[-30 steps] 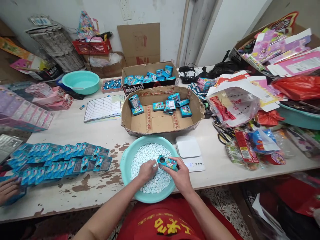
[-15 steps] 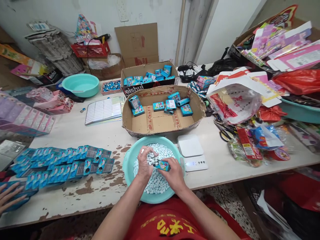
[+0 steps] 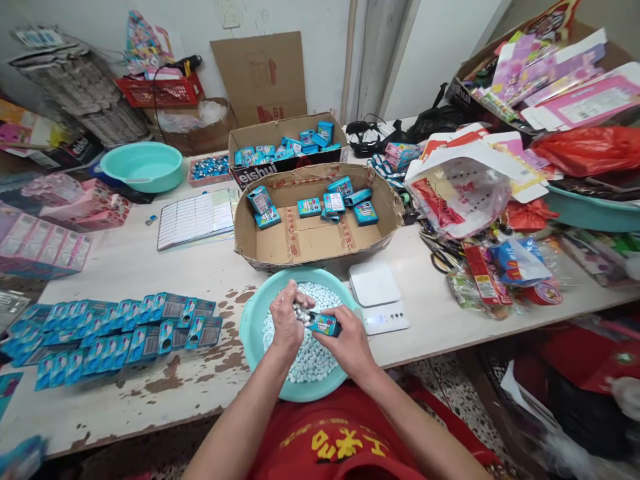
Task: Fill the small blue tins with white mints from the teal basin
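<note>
Over a turquoise basin (image 3: 249,333) of small white candies (image 3: 313,365), both my hands work close together. My left hand (image 3: 286,321) is curled around a handful of the white candies, its fingers at the open end of a small blue candy box (image 3: 324,325). That box lies nearly level in my right hand (image 3: 351,339), thumb and fingers gripping its closed end. Some candies show between my left fingers and the box's mouth; how full the box is stays hidden.
Rows of upright blue boxes (image 3: 125,327) stand to the left. Behind the basin is a cardboard carton (image 3: 273,247) with several blue boxes; another carton (image 3: 237,160) stands behind it. A white scale (image 3: 375,285) is right of the basin. Bags and packaging (image 3: 493,267) crowd the right side.
My left hand has turned and closed more over the candies, against the box's mouth. The box now lies more level. Another person's hand at the far left has left the view, which shifted slightly.
</note>
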Tool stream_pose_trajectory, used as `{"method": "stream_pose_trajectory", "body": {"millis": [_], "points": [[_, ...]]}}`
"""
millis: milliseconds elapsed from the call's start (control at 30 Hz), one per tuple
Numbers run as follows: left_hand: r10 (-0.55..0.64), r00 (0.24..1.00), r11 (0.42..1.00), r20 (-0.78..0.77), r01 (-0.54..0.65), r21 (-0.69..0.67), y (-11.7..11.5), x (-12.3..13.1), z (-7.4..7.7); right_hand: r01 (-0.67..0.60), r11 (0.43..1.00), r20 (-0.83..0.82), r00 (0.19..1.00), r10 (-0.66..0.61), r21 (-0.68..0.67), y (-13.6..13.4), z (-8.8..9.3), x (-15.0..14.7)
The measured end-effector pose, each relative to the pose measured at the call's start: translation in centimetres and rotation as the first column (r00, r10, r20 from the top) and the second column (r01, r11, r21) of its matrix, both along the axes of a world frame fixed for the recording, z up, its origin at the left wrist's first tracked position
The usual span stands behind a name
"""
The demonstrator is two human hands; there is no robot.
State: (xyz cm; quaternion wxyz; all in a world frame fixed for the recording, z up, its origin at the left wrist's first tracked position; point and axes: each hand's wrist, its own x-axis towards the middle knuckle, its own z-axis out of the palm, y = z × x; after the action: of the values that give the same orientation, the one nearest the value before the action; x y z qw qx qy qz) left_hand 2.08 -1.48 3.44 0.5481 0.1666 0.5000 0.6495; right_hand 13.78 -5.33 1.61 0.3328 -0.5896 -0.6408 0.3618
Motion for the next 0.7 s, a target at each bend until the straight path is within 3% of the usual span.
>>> {"method": "stream_pose_trajectory", "body": {"millis": [233,367,467,700], "points": [[-0.030,0.997,1.000,-0.070,0.030,-0.009,0.3,0.3,0.0,0.006,1.000,-0.001,1.000,-0.006,-0.002,0.5,0.1,-0.6],[0.064,0.990,0.998,-0.125,-0.062,0.018,0.6,0.4,0.3,0.005,1.000,0.011,1.000,-0.006,0.020,0.6,0.9,-0.7],[0.044,0.991,0.998,-0.124,-0.039,0.040,0.9,0.4,0.2,-0.007,0.998,0.013,1.000,0.006,0.065,0.8,1.2,-0.4],[0.021,0.996,1.000,-0.092,-0.021,-0.001,1.0,0.6,-0.1,0.005,1.000,-0.100,0.995,-0.005,0.001,0.9,-0.1,0.2]]}}
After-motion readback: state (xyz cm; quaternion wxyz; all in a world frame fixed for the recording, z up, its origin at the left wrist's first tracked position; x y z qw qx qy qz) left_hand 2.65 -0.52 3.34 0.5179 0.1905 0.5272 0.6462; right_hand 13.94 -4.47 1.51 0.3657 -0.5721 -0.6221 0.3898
